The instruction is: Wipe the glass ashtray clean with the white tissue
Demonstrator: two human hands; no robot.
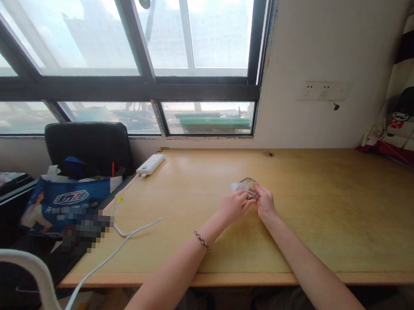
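Note:
My left hand point(233, 206) is closed, its fingers pinching a thin white tissue-like piece point(238, 187) that sticks out past the knuckles. The tissue lies against a small clear, glass-like object with a rounded rim point(248, 180). My right hand point(265, 203) grips that object from its right side, fingers curled about its edge. Both hands meet just above the middle of the wooden table point(332, 208). Fingers cover much of the clear object, so its full shape and exact kind do not show. A braided bracelet point(202, 240) circles my left wrist.
A white power bank point(151, 165) lies at the table's left edge, with a white cable point(129, 236) trailing from that side. Left of the table, a black chair point(89, 141) holds a blue bag point(63, 203). A wall with sockets point(315, 91) and a window stand behind.

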